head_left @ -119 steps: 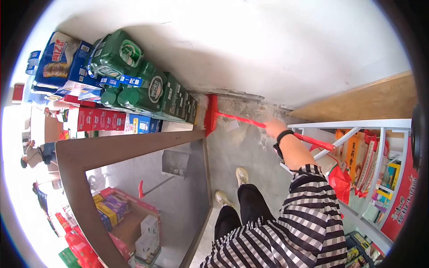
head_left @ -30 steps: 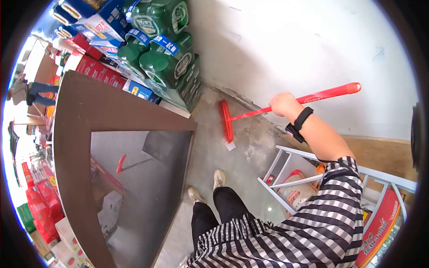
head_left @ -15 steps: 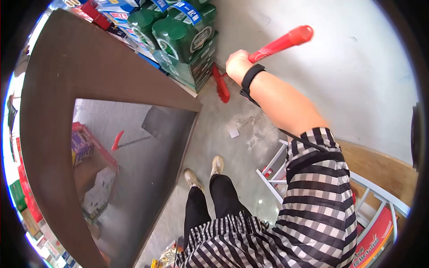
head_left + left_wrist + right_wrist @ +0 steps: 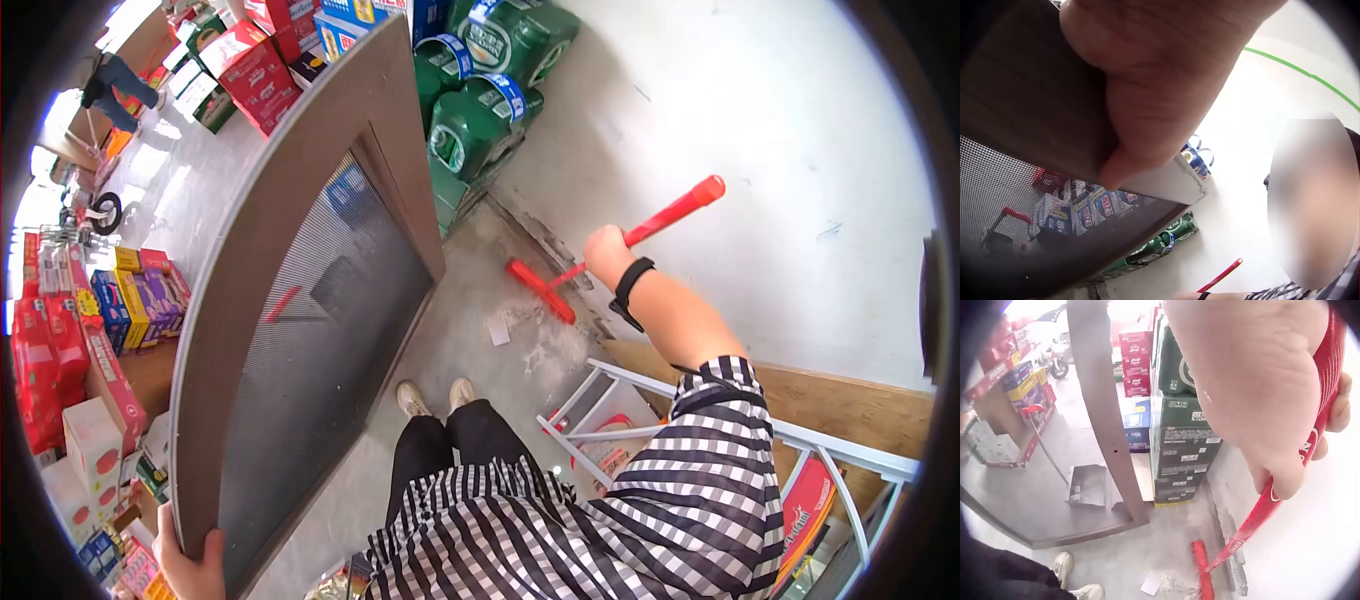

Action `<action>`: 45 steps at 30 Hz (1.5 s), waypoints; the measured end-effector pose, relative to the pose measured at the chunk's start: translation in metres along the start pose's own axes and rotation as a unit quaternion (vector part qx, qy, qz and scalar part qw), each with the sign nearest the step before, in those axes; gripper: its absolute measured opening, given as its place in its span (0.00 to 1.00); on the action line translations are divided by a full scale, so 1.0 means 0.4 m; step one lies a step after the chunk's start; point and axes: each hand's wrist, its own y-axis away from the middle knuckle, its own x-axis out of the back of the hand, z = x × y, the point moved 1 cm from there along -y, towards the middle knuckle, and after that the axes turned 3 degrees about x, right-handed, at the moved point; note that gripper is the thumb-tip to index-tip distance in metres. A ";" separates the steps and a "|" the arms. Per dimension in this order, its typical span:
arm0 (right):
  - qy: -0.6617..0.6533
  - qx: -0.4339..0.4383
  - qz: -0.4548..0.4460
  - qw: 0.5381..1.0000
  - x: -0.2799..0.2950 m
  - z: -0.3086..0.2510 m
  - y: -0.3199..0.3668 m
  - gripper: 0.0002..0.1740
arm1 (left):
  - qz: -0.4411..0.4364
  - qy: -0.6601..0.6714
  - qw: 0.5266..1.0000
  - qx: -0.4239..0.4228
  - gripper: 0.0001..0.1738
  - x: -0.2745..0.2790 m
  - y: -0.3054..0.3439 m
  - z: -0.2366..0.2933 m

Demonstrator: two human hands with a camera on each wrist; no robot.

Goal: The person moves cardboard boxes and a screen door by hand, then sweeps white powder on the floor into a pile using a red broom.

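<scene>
My right hand (image 4: 610,258) grips the red handle of a broom (image 4: 1254,522), fingers wrapped round its upper part. The broom's red head (image 4: 540,290) is down at the floor by the foot of the white wall, beside crumbled debris. A small pale scrap of paper (image 4: 499,331) lies close to it. At the lower left, my left hand (image 4: 190,560) holds the edge of a brown-framed mesh door (image 4: 240,320). The left wrist view shows the thumb side over the frame; the other fingertips are hidden.
Green shrink-wrapped packs (image 4: 475,125) are stacked on cartons against the wall. A grey metal rack (image 4: 625,433) stands at the right. Through the mesh a long-handled dustpan (image 4: 1088,487) shows. Another person (image 4: 115,90) is far off at upper left.
The broom head has come away from the stacked packs, back along the wall toward the rack. My left hand has come into view on the door's edge, and the door stands at a different angle.
</scene>
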 end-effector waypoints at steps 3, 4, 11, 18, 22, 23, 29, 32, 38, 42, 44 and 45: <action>-0.006 -0.008 0.011 1.000 0.014 0.021 0.036 0.10 | 0.007 0.011 1.000 -0.007 0.22 0.005 -0.007 -0.005; 0.025 -0.013 0.015 0.999 0.017 0.038 0.040 0.09 | 0.020 0.014 1.000 -0.013 0.22 0.003 -0.008 -0.003; 0.124 -0.103 -0.048 0.986 0.085 0.278 0.099 0.11 | 0.009 0.029 0.999 0.013 0.22 0.009 0.000 0.049; -0.036 -0.079 0.040 0.995 0.118 0.513 0.292 0.09 | 0.057 0.030 0.995 0.074 0.35 -0.049 0.060 -0.032; -0.186 -0.002 0.240 0.953 0.098 0.525 0.389 0.07 | 0.065 0.048 0.992 0.100 0.36 -0.041 0.065 0.004; -0.302 0.039 0.269 0.914 0.097 0.518 0.407 0.08 | 0.068 0.047 0.992 0.099 0.36 -0.035 0.059 0.002; -0.617 0.125 0.382 0.676 -0.073 0.374 0.390 0.10 | 0.130 0.083 0.988 0.010 0.20 -0.035 0.031 0.039; -0.717 0.170 0.326 0.593 -0.154 0.207 0.310 0.06 | 0.092 0.124 0.988 0.030 0.18 -0.036 0.020 0.039; -0.797 0.031 0.411 0.441 -0.165 0.141 0.200 0.09 | 0.075 0.153 0.984 0.049 0.20 -0.039 0.022 0.051; -0.820 -0.034 0.514 0.251 -0.105 0.238 0.184 0.13 | 0.110 0.133 0.984 0.037 0.22 -0.046 0.034 0.044; -0.813 -0.038 0.524 0.250 -0.069 0.262 0.184 0.13 | 0.132 0.126 0.983 0.028 0.23 -0.057 0.044 0.030; -0.805 -0.043 0.535 0.251 -0.050 0.270 0.180 0.13 | 0.154 0.121 0.980 0.018 0.23 -0.061 0.051 0.027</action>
